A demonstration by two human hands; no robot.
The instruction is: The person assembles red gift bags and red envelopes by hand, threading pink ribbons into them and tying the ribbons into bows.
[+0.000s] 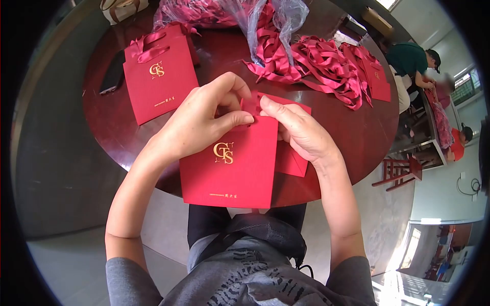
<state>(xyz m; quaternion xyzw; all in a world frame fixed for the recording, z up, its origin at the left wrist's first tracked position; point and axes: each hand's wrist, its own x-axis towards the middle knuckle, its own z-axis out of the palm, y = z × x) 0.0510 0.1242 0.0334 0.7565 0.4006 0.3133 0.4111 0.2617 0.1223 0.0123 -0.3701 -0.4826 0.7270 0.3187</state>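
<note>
While both forearms reach forward from the person's sides, the hands meet at the top edge of a red paper bag (229, 176). The left hand (201, 120) arches over from the left, fingers curled and thumb laid along the bag's upper front; its fingertips are partly hidden — whether they pinch anything I cannot tell. The right hand (301, 130) grips the top right corner, thumb uppermost and fingers tucked behind, with a bit of pink ribbon (249, 105) between the two hands.

The bag sits at the near edge of the round table (352, 125), gold lettering facing the wearer, its lower end past the rim; its inside is out of sight. Another red bag (293, 164) lies beneath the right hand. To the left, red bags with ribbon handles (162, 84) lie overlapping beside a black phone (112, 75).

Beyond, a clear plastic bag (294, 20) contains more ribbon — a loose ribbon heap (332, 66) spreads next to it, near further red bags (378, 81).
</note>
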